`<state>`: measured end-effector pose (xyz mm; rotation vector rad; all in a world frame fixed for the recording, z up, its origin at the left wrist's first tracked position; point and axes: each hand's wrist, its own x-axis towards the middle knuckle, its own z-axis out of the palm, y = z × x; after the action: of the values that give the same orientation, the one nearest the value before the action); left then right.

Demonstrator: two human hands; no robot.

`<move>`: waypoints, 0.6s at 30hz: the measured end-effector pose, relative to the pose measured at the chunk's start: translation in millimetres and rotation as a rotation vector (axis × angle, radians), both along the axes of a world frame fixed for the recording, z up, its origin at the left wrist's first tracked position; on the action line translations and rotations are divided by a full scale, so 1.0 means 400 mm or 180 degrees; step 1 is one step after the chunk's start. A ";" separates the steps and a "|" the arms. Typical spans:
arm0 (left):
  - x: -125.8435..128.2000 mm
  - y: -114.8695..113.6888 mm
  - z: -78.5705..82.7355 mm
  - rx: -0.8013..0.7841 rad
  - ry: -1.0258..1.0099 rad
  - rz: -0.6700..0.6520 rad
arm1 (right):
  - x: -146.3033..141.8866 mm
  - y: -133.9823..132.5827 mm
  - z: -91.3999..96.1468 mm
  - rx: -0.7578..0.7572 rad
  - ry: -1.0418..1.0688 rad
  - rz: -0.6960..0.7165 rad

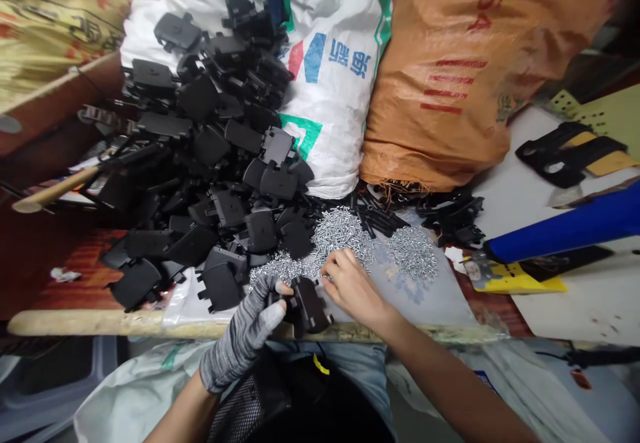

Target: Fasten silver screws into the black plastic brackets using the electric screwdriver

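Note:
My left hand [250,330], in a grey knitted glove with bare fingertips, grips a black plastic part [311,306] at the table's front edge. My right hand [350,286] is ungloved and just right of that part, its fingers curled together at the near side of a heap of small silver screws [341,230]. Whatever those fingertips pinch, if anything, is too small to make out. Smaller silver pieces [280,268] lie spread behind my left hand. A second heap of silver screws [414,253] sits farther right on the pale sheet.
Black plastic parts [200,96] form a tall pile at the left and back. Behind stand a white sack [333,90] and an orange sack [440,76]. A blue tubular tool [565,226] lies at the right, and a wooden handle [55,190] juts out at the left.

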<state>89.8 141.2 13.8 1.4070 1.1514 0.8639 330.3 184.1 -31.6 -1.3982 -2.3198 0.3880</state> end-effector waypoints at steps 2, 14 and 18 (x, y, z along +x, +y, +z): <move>-0.002 -0.004 -0.006 0.0174 0.0044 0.0002 | -0.007 -0.001 -0.011 0.0092 -0.0122 0.0045; 0.117 0.002 -0.015 0.0011 -0.0047 0.0171 | -0.019 -0.047 0.175 0.0575 0.1360 0.0298; 0.135 -0.003 -0.013 -0.0050 -0.0095 0.0262 | -0.026 -0.064 0.166 0.0673 0.1224 0.0322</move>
<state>143.9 140.2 8.5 1.3374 1.1978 0.9288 319.8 158.6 34.8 -1.0085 -2.0510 0.3893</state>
